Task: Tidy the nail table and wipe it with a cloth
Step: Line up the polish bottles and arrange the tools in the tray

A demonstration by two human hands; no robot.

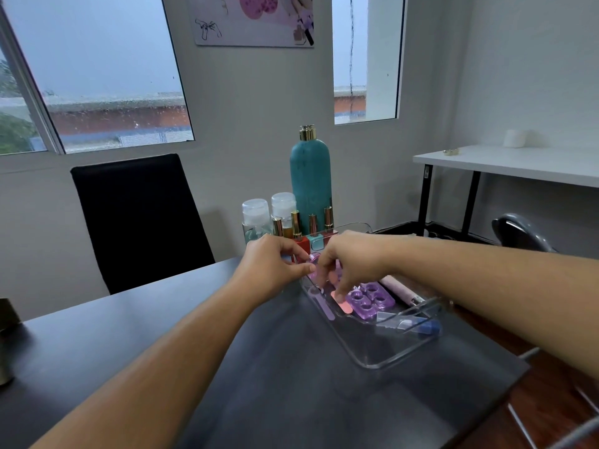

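Pressing pink nail file [341, 301] under right hand [351, 259] fingers, left hand [275, 262] fingers pinched at clear tray [382, 351] rim

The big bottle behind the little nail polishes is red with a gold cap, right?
Not quite. The head view shows the big bottle is teal, not red. It does have a gold cap, and it does stand behind the little nail polishes.

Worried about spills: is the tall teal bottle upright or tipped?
Upright. The teal bottle stands vertical behind the nail polish bottles, gold cap on top.
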